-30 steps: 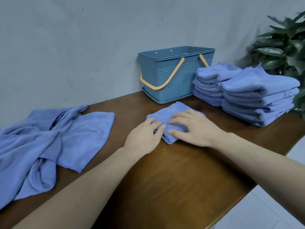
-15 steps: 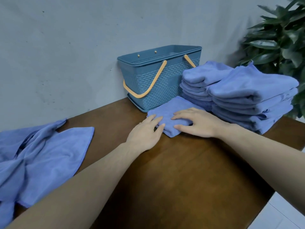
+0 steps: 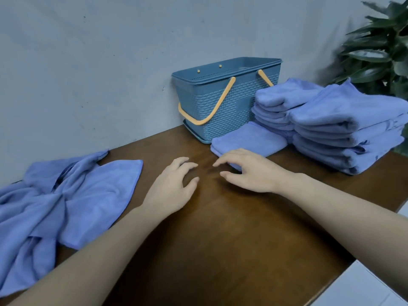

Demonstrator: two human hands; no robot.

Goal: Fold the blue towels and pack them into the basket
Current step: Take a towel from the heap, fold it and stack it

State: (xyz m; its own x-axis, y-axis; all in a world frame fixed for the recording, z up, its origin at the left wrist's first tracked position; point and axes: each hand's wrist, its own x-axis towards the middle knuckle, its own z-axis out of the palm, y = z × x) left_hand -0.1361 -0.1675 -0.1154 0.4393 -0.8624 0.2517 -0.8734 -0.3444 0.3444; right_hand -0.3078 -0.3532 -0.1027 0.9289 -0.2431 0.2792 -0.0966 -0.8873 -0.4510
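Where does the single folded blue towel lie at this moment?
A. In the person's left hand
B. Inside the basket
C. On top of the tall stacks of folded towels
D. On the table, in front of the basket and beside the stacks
D: the folded towel lies flat on the table, in front of the basket and next to the stacks of folded towels; the left hand holds nothing.

I count one blue basket [image 3: 223, 102] at the far side of the counter [image 3: 220, 239], with two orange handles. Right of it stand two stacks of folded towels: the far stack [image 3: 278, 104] and the near stack [image 3: 351, 129], each several towels high, too tightly layered to count exactly. One folded towel [image 3: 249, 140] lies alone. On the left is one heap of unfolded towels [image 3: 55, 206]. One plant [image 3: 379, 47] stands far right.
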